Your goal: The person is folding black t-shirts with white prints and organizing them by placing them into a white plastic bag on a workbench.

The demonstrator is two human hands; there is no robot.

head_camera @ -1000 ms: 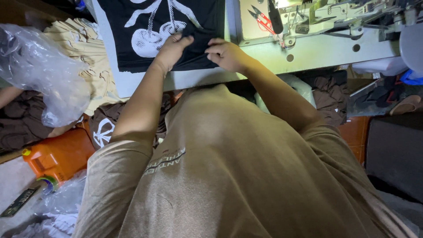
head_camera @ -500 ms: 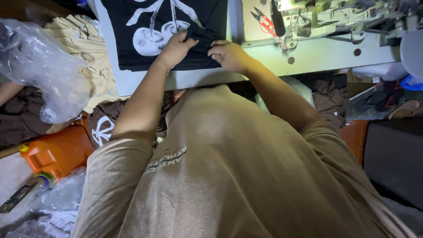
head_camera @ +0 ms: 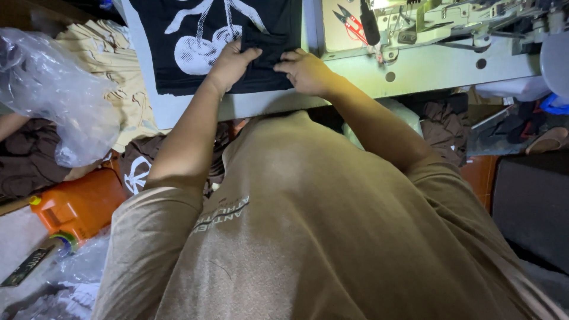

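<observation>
A black garment with a white printed figure (head_camera: 201, 41) lies flat on the pale sewing table (head_camera: 267, 104). My left hand (head_camera: 228, 62) presses on its lower edge, fingers curled over a small folded black piece (head_camera: 267, 50). My right hand (head_camera: 305, 71) rests just to the right, fingertips touching the same folded piece at the garment's right edge. Both arms reach forward over my tan shirt. To the right of the garment stands the sewing machine (head_camera: 450, 35), and small red thread snips (head_camera: 349, 24) lie beside it.
A crumpled clear plastic bag (head_camera: 50, 101) and beige cloth pieces (head_camera: 112, 71) sit at the left. Brown fabric with a white print (head_camera: 139, 172) and an orange bin (head_camera: 77, 204) are below the table at left. More dark fabric (head_camera: 441, 127) hangs at right.
The view has shifted slightly. Both hands have slid a little up along the black garment's lower edge, with the fingers closing in on the small folded piece.
</observation>
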